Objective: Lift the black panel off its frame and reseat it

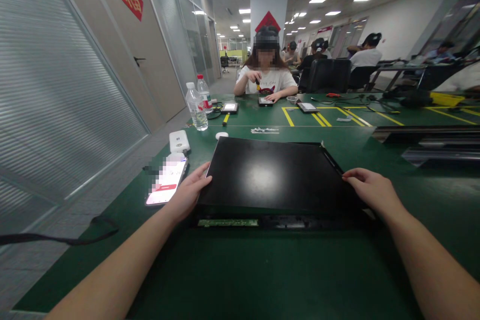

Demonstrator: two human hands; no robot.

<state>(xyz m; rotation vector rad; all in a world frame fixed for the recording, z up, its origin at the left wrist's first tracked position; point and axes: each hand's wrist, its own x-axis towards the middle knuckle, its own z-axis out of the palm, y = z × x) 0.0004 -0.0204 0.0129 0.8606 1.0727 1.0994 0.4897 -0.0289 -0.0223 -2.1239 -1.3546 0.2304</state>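
A black screen panel (270,175) lies slightly tilted over a black frame (300,222), whose near edge shows below it with a green circuit strip (228,222). My left hand (193,187) grips the panel's left edge, thumb on top and fingers at the side. At the right edge, my right hand (369,187) pinches the panel between thumb and fingers. The frame's upper right corner sticks out beyond the panel. Both hands' fingertips are partly hidden at the edges.
Left of the panel lie a lit phone (167,180) and a white device (179,141); two bottles (197,107) stand behind. Across the green table (262,270) sits a person (266,75) with small drives. Dark strips (442,135) lie at the right.
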